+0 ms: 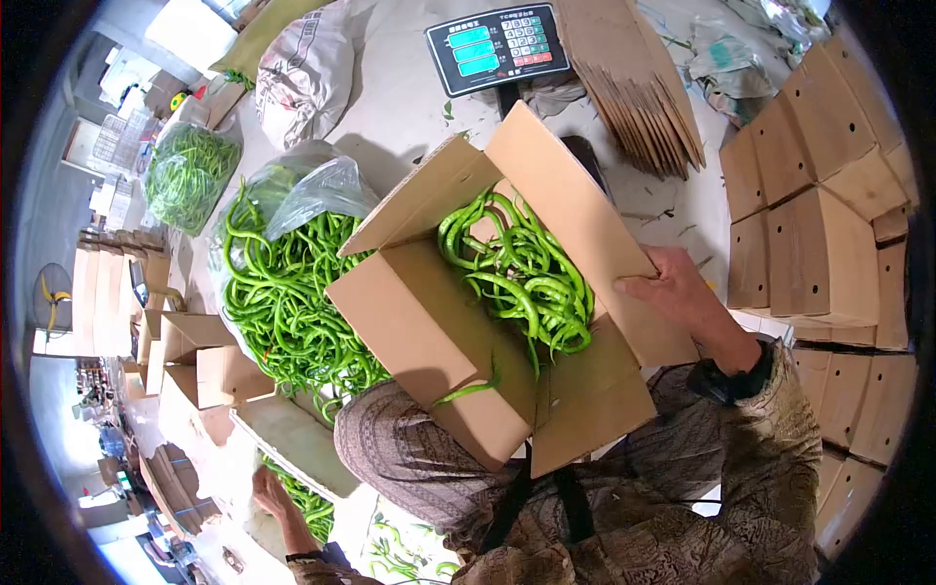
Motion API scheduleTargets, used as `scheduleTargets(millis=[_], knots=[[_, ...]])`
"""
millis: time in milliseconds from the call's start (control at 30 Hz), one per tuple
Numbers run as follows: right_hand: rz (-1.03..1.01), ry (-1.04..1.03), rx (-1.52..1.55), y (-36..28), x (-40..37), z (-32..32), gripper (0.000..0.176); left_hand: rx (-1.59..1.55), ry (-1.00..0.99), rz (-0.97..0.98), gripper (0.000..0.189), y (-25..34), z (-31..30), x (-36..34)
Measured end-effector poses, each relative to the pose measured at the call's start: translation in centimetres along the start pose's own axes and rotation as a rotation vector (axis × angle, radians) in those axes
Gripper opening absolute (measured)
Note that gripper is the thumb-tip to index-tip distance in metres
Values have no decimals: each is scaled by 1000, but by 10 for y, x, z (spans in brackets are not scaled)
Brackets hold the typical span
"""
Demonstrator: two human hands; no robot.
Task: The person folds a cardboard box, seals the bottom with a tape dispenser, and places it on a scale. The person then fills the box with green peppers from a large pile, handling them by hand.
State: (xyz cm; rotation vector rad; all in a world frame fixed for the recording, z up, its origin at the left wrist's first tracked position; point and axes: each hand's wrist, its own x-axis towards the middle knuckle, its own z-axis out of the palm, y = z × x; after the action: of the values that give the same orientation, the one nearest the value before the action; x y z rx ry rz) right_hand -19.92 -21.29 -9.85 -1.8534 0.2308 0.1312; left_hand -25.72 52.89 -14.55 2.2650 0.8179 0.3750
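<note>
You have a pale, smooth floor (390,107) around you, lit brightly enough for shadows to show, with small scraps (448,114) scattered over it. Along the floor's right edge you see brown stacked cartons (824,253), several high, with small dark holes in their sides. Toward your far left is a blue-grey wall (54,185), with white crates (117,141) on that side. Beyond the floor's upper left corner, a white opening (192,27) glares; you cannot tell whether it is a window or doorway. Lower on your left, another bright patch (73,409) washes out detail.
</note>
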Motion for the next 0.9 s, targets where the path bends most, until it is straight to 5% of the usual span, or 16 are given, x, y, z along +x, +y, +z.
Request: scheduleTargets(millis=[100,233,367,467,667,767,900], knots=[[-12,-1,-20,4,-1,3,37,-262,-21,147,22,106,33,-41],[-64,-12,-13,5,-1,-2,37,-162,-201,414,21,245,67,-121],[9,-22,51,-7,-9,-2,36,-66,-519,848,27,302,105,-183],[36,-30,37,-9,-12,-6,35,343,-670,1222,46,330,151,-207],[52,-36,31,-14,-19,-14,31,711,-710,1454,48,293,198,-217],[149,-32,107,-18,-24,-18,30,880,-775,1365,42,294,205,-222],[262,-14,226,-24,-25,-26,29,699,-847,1295,34,292,210,-228]])
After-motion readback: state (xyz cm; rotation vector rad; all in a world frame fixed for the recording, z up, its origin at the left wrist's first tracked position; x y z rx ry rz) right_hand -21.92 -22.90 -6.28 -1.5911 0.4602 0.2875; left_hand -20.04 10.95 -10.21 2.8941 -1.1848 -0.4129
